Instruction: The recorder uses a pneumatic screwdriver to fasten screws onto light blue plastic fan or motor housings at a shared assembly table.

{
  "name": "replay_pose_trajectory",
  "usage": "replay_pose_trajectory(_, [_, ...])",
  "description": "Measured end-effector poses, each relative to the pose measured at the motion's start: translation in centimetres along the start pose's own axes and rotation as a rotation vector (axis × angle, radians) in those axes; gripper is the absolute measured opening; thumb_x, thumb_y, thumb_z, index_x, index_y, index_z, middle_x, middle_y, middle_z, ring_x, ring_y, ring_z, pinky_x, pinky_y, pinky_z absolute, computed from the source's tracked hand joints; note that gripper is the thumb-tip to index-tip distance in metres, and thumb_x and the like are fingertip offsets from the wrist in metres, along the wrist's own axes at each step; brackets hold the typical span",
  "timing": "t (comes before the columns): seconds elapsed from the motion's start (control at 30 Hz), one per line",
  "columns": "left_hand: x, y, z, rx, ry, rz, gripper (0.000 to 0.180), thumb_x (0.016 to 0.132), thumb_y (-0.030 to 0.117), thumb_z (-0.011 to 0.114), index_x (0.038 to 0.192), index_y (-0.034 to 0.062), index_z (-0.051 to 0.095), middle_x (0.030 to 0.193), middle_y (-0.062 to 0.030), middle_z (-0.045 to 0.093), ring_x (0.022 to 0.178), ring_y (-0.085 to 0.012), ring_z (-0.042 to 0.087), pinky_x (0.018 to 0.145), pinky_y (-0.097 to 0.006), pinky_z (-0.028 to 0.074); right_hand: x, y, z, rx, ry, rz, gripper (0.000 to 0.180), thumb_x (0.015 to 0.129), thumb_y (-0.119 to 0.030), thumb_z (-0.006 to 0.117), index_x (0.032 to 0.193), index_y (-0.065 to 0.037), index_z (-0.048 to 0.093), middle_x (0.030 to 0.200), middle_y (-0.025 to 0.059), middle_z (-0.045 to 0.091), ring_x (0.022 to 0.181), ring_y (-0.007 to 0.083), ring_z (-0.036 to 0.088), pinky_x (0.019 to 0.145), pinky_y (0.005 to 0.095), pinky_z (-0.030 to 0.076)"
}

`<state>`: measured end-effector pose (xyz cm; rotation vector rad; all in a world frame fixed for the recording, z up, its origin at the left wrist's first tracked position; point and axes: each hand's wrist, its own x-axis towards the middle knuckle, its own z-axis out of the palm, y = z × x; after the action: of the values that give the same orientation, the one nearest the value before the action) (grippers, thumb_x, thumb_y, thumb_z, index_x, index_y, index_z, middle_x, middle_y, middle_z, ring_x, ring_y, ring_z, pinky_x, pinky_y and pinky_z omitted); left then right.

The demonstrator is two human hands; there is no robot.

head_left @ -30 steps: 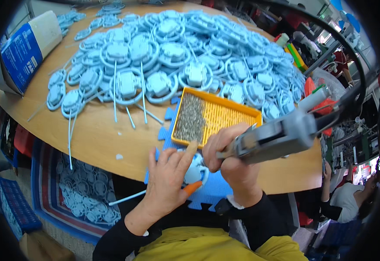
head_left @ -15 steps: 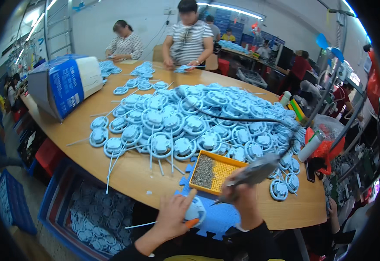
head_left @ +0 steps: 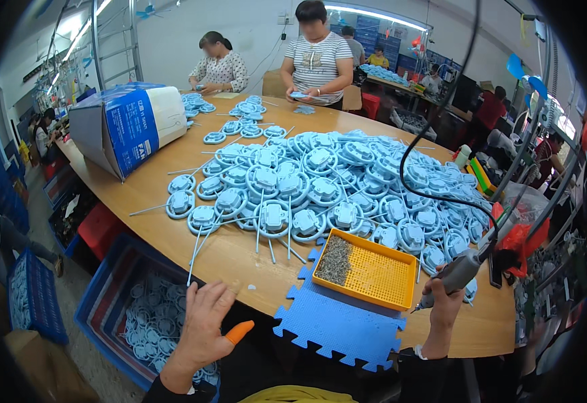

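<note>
A: Hands check?

B: Our left hand (head_left: 203,329) looks empty, fingers loosely spread, tips by a ring part's stem (head_left: 193,258); can't tell if they touch. Our right hand (head_left: 442,310) is wrapped round a grey power driver (head_left: 460,272), tip just beside the blue foam mat (head_left: 347,324).

A: And the parts?

B: Light-blue ring parts (head_left: 273,216) are heaped behind the yellow tray (head_left: 380,277), more in the crate (head_left: 113,272) below.

A: So what bites us?

B: The driver's cable (head_left: 406,176) crosses the heap in our view, so a hard tug might drag rings off. And if we clip the tray, those small metal bits (head_left: 335,260) could spill, lol.
</note>
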<state>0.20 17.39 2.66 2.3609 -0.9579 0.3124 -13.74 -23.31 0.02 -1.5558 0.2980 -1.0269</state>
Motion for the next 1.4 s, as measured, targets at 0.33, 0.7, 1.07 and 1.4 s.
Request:
replay_pose_trajectory(0.33, [1.8, -0.8, 2.5, 0.009, 0.034, 0.125, 0.063, 0.081, 0.036, 0.067, 0.132, 0.0060, 0.047, 0.118, -0.0156, 0.057, 0.116, -0.0327, 0.050, 0.096, -0.052, 0.030, 0.0, 3.1, -4.4, -0.157, 0.133, 0.076, 0.041, 0.088, -0.014, 0.065, 0.125, 0.000, 0.051, 0.096, 0.0035, 0.057, 0.075, 0.0116, 0.053, 0.073, 0.0259, 0.043])
replay_pose_trajectory(0.7, [12.6, -3.8, 1.8, 0.379, 0.133, 0.080, 0.095, 0.073, 0.032, 0.074, 0.148, 0.0076, 0.022, 0.140, -0.0186, 0.038, 0.128, -0.0381, 0.038, 0.104, -0.058, 0.024, 1.7, 6.2, -4.0, -0.293, 0.300, 0.153, 0.039, 0.087, -0.009, 0.065, 0.122, 0.000, 0.051, 0.100, 0.0047, 0.057, 0.073, 0.0110, 0.052, 0.065, 0.0255, 0.044])
replay_pose_trajectory(1.07, [42.5, -0.8, 0.7, 0.472, 0.054, 0.047, 0.115, 0.070, 0.028, 0.077, 0.152, 0.0135, -0.003, 0.095, -0.0097, 0.068, 0.097, -0.0289, 0.063, 0.095, -0.059, 0.031, 2.8, 2.2, -2.0, -0.277, 0.264, 0.075, 0.046, 0.086, -0.006, 0.060, 0.129, -0.002, 0.046, 0.099, 0.0040, 0.056, 0.071, 0.0084, 0.051, 0.062, 0.0242, 0.044])
replay_pose_trajectory(1.4, [49.3, -2.1, 4.0, 0.666, 0.096, 0.268, 0.103, 0.075, 0.021, 0.072, 0.152, 0.0178, 0.002, 0.100, -0.0120, 0.066, 0.094, -0.0305, 0.064, 0.093, -0.055, 0.033, 4.1, 1.4, -2.9, -0.449, 0.481, 0.190, 0.039, 0.082, -0.014, 0.073, 0.110, 0.010, 0.060, 0.106, 0.0144, 0.063, 0.093, 0.0211, 0.060, 0.080, 0.0334, 0.050])
